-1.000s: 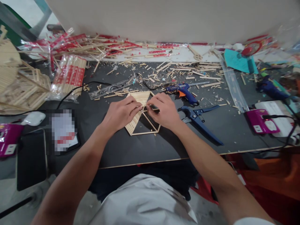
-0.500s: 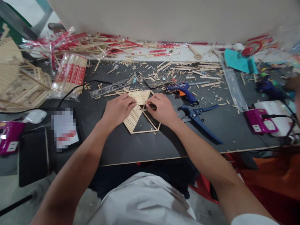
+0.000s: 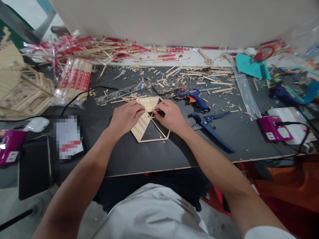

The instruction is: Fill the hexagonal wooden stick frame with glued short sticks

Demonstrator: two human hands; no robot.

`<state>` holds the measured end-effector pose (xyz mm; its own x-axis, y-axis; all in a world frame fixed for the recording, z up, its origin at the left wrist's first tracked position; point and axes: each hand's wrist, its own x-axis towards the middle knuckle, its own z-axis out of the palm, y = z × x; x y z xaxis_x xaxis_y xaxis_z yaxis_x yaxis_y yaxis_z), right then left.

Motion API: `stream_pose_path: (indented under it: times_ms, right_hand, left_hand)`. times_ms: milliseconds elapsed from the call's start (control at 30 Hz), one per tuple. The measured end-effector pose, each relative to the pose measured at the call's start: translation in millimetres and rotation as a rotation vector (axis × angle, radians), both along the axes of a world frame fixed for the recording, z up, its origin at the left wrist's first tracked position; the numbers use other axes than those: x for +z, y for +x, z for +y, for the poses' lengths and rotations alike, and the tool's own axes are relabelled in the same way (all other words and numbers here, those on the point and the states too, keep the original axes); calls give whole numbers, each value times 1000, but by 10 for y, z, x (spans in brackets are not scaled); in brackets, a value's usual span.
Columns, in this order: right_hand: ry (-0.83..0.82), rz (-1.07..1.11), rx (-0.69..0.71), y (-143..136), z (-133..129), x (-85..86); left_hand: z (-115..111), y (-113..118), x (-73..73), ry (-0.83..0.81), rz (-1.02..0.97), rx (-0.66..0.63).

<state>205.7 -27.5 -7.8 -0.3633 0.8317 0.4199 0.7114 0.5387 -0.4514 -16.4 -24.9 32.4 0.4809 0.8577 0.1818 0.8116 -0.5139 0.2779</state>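
Observation:
A hexagonal frame of thin wooden sticks lies flat on the dark table in front of me. Its back and left segments are filled with rows of sticks, while the front segment is bare between its bars. My left hand rests on the frame's left side, fingers bent and closed against the rows. Opposite it, my right hand has thumb and fingertips pinched together near the frame's centre. Whatever is between those fingertips is too small or hidden to make out. Both hands cover parts of the frame's sides.
A blue glue gun and a blue cutter lie to the right. A clear ruler and wrapped stick bundles lie left, near phones. Stick scraps litter the back. Purple power sockets stand at right.
My right hand has shifted very slightly left over the frame. My left hand stays about where it was. The camera view has moved a little.

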Motion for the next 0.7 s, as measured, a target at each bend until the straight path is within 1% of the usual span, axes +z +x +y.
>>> stream_pose_path:
  times_ms: [300,533,700]
  right_hand:
    - [40,34,-23,-24,-14,12]
    - [-37,55,-53,-48,-7,28]
    - [-94,81,-56,-39,-21,79]
  left_hand:
    - [-3,4,-20,30,2,-28]
    - [15,-1,-42,30,-30,-40]
    - [26,-3,-54,23,-42,-41]
